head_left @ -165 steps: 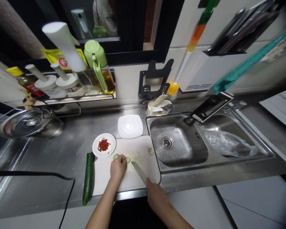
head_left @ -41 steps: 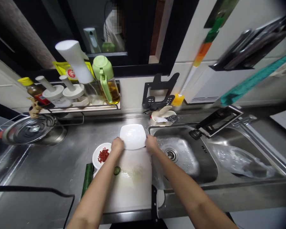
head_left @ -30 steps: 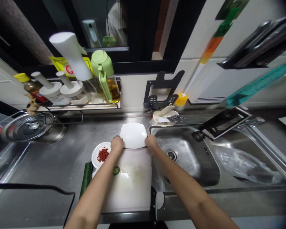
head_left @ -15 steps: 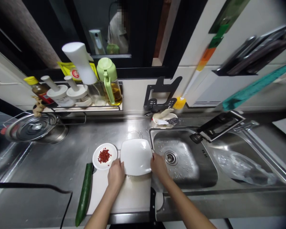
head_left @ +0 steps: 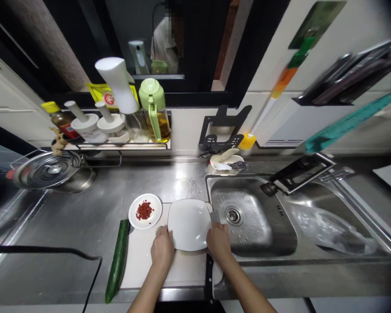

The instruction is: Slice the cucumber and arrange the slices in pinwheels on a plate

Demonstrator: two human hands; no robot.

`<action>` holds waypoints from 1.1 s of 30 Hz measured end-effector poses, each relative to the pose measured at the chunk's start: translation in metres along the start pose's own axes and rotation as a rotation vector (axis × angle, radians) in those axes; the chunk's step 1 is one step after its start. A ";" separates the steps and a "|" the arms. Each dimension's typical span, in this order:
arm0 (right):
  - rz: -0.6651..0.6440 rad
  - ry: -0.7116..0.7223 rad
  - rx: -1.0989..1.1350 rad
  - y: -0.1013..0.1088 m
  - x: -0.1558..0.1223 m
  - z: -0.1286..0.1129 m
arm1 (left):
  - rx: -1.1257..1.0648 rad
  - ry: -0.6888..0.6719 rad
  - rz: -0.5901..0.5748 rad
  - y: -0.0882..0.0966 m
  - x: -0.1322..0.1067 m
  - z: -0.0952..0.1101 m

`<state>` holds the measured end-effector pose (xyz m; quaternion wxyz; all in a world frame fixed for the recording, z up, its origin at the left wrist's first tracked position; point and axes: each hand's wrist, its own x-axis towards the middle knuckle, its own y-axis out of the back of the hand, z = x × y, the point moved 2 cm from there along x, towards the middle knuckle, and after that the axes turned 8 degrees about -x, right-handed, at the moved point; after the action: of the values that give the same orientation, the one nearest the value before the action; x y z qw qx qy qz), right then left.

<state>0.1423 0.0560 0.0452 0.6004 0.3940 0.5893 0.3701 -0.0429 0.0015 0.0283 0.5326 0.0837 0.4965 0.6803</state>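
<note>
A square white plate (head_left: pixel 189 224) rests over the white cutting board (head_left: pixel 140 265), held from both sides. My left hand (head_left: pixel 162 248) grips its near-left edge with fingers closed. My right hand (head_left: pixel 218 242) grips its near-right edge the same way. The plate is empty and covers the board's far half. A knife (head_left: pixel 210 278) lies on the board's right edge, handle toward me, beside my right wrist. A small round white dish with chopped red chilli (head_left: pixel 145 211) sits just left of the plate. A whole cucumber (head_left: pixel 117 261) lies along the board's left side.
The steel sink (head_left: pixel 247 217) opens right of the board, with a tap (head_left: pixel 296 174) and a plastic bag (head_left: pixel 329 228) in its right part. A pot lid (head_left: pixel 47 169) sits far left. Oil and seasoning bottles (head_left: pixel 153 113) stand on a rack behind. A black cable (head_left: pixel 45 250) crosses the near-left counter.
Both hands took the square plate from the counter behind the board and drew it toward me onto the board. It now covers the cucumber slices seen earlier. The knife was set down.
</note>
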 end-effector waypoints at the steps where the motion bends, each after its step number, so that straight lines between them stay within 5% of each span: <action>1: -0.008 -0.002 -0.001 -0.001 0.000 0.000 | 0.003 0.002 -0.003 0.000 0.000 0.000; 13: 0.021 0.013 -0.050 -0.009 0.001 0.001 | -0.024 -0.020 0.015 -0.004 0.000 -0.006; 24: 0.107 0.045 -0.032 -0.015 -0.017 0.014 | -0.210 -0.077 0.215 0.016 0.008 -0.069; 33: 0.150 0.094 -0.053 -0.015 -0.035 0.012 | -0.221 -0.112 0.243 0.009 0.018 -0.065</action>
<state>0.1530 0.0180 0.0461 0.5529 0.4031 0.5757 0.4476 -0.0979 -0.0218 -0.0048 0.4792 0.1218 0.3745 0.7844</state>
